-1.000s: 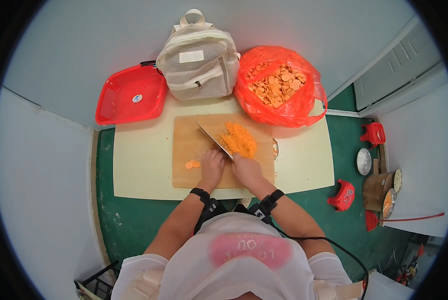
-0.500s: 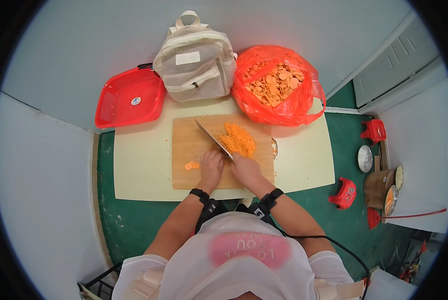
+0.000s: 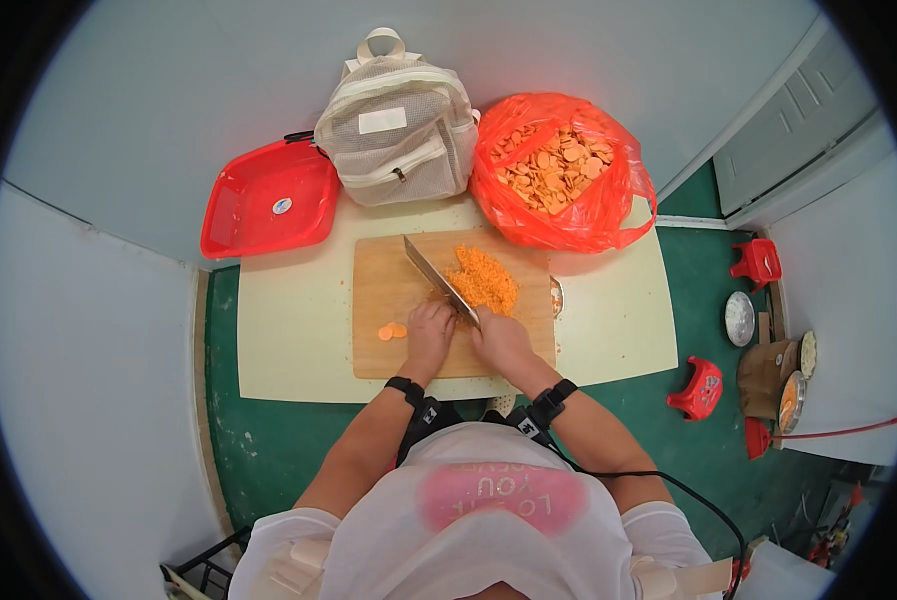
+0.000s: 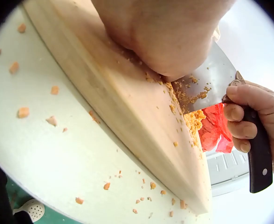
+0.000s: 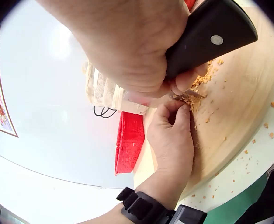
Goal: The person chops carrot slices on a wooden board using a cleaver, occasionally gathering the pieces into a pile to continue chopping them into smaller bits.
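Carrot slices (image 3: 454, 312) are pinned under curled left-hand (image 3: 429, 335) fingers beside the knife (image 3: 438, 278), gripped by the right hand (image 3: 501, 340); much is minced (image 3: 482, 279) beyond the fingertips, two slices (image 3: 392, 331) remain uncut

board (image 3: 398, 300) on table (image 3: 288, 340), backpack (image 3: 400, 120) behind

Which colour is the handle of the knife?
Black; the knife handle shows best in the right wrist view.
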Demonstrator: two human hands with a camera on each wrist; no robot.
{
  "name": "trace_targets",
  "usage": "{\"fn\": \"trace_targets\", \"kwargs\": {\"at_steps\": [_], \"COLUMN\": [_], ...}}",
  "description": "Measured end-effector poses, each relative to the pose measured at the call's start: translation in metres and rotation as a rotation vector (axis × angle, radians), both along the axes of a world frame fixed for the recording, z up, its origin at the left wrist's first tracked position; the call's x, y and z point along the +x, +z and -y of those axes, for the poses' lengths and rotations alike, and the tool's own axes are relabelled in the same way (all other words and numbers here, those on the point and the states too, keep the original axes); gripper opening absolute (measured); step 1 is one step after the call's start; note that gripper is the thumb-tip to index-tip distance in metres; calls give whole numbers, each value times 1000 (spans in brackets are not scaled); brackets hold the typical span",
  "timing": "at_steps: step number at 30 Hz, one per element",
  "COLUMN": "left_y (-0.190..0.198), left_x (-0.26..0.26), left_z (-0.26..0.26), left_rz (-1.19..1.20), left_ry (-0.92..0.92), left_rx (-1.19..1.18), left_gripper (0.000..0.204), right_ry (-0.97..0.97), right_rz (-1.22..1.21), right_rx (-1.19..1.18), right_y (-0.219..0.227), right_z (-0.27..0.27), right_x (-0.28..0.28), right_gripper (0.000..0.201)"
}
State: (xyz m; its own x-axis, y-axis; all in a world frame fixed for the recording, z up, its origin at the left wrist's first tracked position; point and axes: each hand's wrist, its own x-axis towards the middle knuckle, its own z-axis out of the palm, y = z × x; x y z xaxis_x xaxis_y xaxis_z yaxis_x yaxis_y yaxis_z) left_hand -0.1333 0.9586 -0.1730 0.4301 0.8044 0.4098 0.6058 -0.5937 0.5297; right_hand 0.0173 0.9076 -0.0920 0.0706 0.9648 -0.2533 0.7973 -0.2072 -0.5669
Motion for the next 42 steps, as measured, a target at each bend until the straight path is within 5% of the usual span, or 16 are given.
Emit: {"fn": "trace_targets", "kwargs": {"at_steps": [24, 26, 32, 39, 42], "left_y": [24, 35, 44, 24, 15], "left_x": [-13, -11, -9, 3, 7], "left_z": [-16, -25, -47, -38, -19], "left_rz": [-44, -100, -314, -266, -198], "left_ry": [-188, -290, -558, -454, -203], "left_rx": [-123, 84, 54, 37, 70], "left_gripper": [18, 22, 24, 10, 8], "right_ry": [-125, -133, -121, -120, -78], "right_rz": [-131, -148, -141, -139, -91], "right_rx": [125, 135, 141, 142, 119], "right_y": [18, 18, 15, 13, 16], "right_z": [1, 4, 9, 8, 6], "right_x": [39, 42, 44, 42, 37], "right_gripper": [26, 26, 26, 24, 25]}}
